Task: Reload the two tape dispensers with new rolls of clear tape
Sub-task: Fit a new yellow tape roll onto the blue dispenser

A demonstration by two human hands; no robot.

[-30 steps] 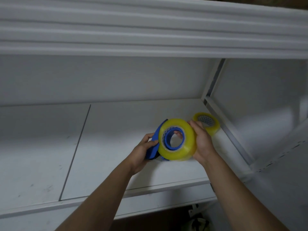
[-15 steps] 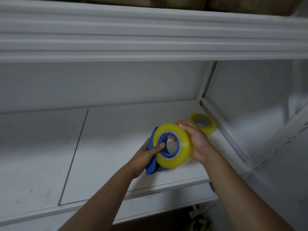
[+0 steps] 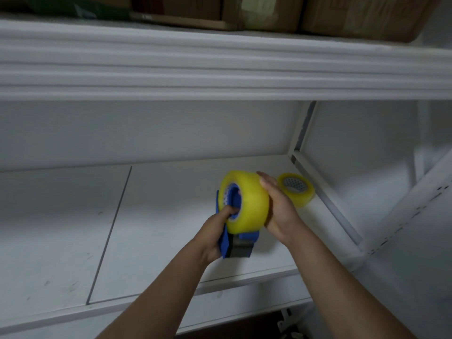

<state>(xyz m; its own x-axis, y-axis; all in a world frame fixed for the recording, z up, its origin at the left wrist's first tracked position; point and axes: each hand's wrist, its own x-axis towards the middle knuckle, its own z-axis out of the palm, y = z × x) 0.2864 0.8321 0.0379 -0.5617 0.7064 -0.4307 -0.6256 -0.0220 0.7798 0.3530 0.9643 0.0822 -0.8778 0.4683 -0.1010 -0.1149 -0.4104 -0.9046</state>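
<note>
A blue tape dispenser (image 3: 238, 243) is held above the white shelf (image 3: 159, 228), with a full yellowish roll of tape (image 3: 247, 201) seated on its hub. The left hand (image 3: 215, 231) wraps the dispenser's body, thumb pressed at the roll's blue core. The right hand (image 3: 278, 204) cups the roll's far side. Just right of that roll, a second, thinner tape roll (image 3: 297, 189) lies flat on the shelf near its corner. Above the roll, cardboard boxes (image 3: 330, 13) sit on the upper shelf.
</note>
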